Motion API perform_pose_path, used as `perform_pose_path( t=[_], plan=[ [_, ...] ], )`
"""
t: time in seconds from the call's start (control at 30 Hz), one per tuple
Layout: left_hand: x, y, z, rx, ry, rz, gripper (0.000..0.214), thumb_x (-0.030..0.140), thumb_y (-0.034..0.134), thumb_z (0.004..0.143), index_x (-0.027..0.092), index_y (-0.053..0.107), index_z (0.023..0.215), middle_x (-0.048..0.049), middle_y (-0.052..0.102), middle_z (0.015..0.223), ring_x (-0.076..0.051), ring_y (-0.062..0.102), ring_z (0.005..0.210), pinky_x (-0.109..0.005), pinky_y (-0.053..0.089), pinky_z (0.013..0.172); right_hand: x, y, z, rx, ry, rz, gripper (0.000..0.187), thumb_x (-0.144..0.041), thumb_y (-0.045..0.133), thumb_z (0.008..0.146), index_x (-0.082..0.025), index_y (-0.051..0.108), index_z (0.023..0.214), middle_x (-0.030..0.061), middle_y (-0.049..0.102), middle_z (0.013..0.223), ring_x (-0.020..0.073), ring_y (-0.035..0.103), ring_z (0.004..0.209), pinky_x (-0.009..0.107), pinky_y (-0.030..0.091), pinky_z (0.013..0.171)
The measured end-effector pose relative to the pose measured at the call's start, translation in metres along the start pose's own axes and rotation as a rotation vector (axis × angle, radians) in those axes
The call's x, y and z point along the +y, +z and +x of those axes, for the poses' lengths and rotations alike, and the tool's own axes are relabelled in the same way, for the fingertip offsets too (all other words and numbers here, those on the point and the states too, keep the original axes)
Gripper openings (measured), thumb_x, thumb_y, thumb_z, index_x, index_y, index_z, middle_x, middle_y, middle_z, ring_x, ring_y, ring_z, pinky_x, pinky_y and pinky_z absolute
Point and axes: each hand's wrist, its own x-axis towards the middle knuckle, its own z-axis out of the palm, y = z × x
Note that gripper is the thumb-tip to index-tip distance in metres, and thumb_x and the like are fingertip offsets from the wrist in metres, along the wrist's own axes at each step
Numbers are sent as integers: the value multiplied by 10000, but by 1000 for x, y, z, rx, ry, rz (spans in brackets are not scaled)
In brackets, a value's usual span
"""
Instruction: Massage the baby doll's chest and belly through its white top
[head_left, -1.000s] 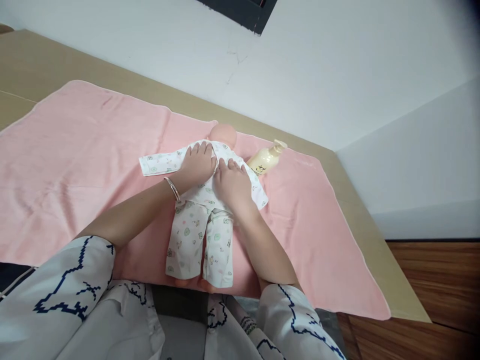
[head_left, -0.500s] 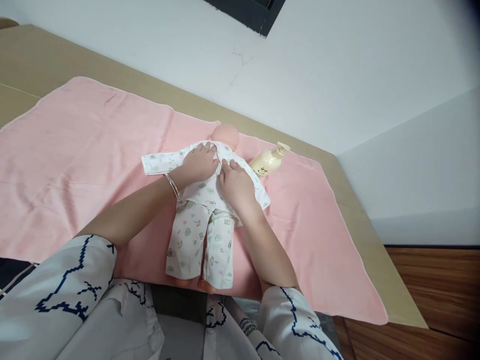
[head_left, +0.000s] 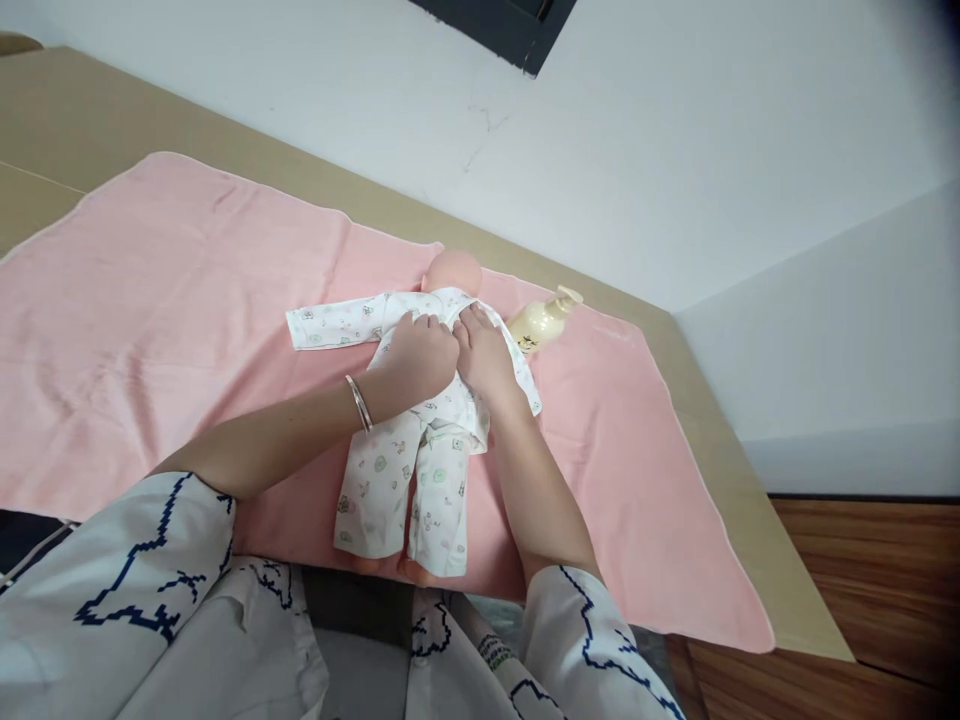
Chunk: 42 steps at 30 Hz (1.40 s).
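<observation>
A baby doll point(head_left: 451, 271) in a white printed romper point(head_left: 397, 470) lies face up on a pink towel point(head_left: 150, 300). My left hand point(head_left: 420, 355), a silver bangle point(head_left: 359, 402) on its wrist, rests curled on the doll's chest, fingers gathered on the romper's front. Right beside it, my right hand point(head_left: 484, 355) also presses on the chest, fingers bent at the front opening of the cloth. The two hands touch each other at the middle of the chest. One sleeve point(head_left: 330, 325) lies spread out to the left.
A cream pump bottle point(head_left: 541, 320) lies on the towel just right of the doll's shoulder. The towel covers a beige table point(head_left: 750, 500) that meets a white wall behind. Wooden floor point(head_left: 862, 590) shows at the right. My white patterned sleeves fill the bottom.
Both hands have slid a little down and inward on the doll's chest, so they now meet at the middle; the left sleeve and collar area are more uncovered.
</observation>
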Motion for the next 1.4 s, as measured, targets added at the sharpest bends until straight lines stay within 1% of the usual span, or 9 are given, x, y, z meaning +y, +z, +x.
perform_pose_path(
  t=[0.13,0.27,0.47,0.6,0.77,0.93,1.13,1.3,1.4],
  plan=[
    [-26,11,18,-1,-119,-122,334,134,405,947,90,691,1114,-205,679,1250,-311,616,1230,-482,473,1032,-27,-12,-16,-22,40,-49,475,-249,324,990,-131,600,1357,186,608,1438,334,522,1397,506,408,1163],
    [-39,31,29,138,-177,-189,406,196,323,1007,107,621,1269,-175,603,1423,-289,497,1396,-482,388,1165,-36,-19,-22,-50,34,-88,395,-256,372,973,-196,730,1128,147,734,1190,322,652,1193,475,484,1068],
    [-33,53,30,256,-260,-301,463,253,308,1031,153,515,1433,-116,501,1563,-250,398,1497,-505,249,1276,-1,-2,1,-3,126,92,564,-440,350,1025,-164,491,1497,152,467,1593,320,386,1516,559,318,1232],
    [-31,54,28,269,-300,-342,456,286,315,1041,192,514,1440,-99,496,1571,-224,383,1512,-532,197,1301,8,-11,1,68,136,178,509,-408,429,983,-146,613,1378,160,587,1488,318,483,1451,525,367,1219],
    [-29,52,27,290,-350,-394,460,319,350,1029,213,515,1446,-109,449,1603,-255,361,1522,-618,118,1299,3,-10,-4,299,80,258,511,-374,418,982,-176,541,1438,149,397,1638,325,324,1553,591,286,1253],
    [-28,52,27,295,-382,-426,450,325,375,1022,225,527,1434,-114,416,1619,-266,337,1533,-618,87,1303,6,15,3,136,-30,235,477,-348,408,990,-165,580,1395,158,497,1571,313,398,1515,624,218,1271],
    [-27,51,25,317,-379,-452,440,318,401,1012,217,544,1416,-126,414,1613,-292,315,1544,-619,68,1301,5,10,-1,353,-47,308,457,-358,422,990,-215,590,1390,121,467,1600,292,411,1509,601,316,1245],
    [-27,51,25,310,-390,-454,438,316,416,1007,209,545,1412,-141,376,1634,-301,302,1549,-635,61,1294,0,17,-2,178,-80,233,442,-349,422,1000,-188,616,1363,130,520,1556,295,418,1504,613,291,1258],
    [-27,52,25,310,-387,-454,437,313,433,1001,220,545,1413,-132,380,1635,-286,290,1554,-630,56,1297,-2,12,-5,269,-69,259,450,-362,428,999,-201,598,1384,127,484,1584,292,429,1495,587,336,1245]
  ],
)
